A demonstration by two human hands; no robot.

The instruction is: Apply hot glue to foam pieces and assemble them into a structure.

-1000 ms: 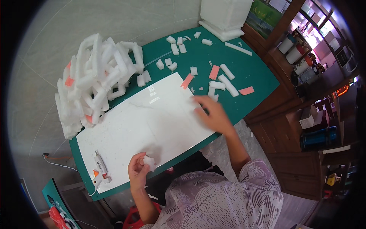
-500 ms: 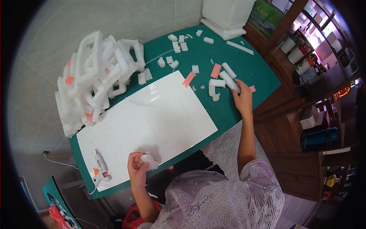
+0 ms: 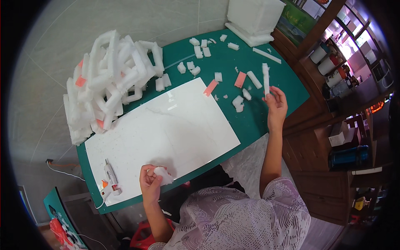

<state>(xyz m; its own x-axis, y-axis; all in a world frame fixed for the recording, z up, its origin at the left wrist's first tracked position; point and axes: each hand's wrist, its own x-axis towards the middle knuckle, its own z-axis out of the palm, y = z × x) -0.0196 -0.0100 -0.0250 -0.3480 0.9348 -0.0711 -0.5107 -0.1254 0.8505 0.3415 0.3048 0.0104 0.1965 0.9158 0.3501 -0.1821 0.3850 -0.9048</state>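
Ahead of the right hand [image 3: 276,108] juts its gripped foam strip [image 3: 266,75]; the left hand [image 3: 149,182] pinches a chunk [image 3: 165,176].

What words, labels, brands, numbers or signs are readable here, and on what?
No text is legible.
Glue gun: dark marking on its barrel, too small to read.
Canisters at upper right: any lettering too small and blurred.
White foam strip in the right hand and white foam piece in the left hand: none seen.
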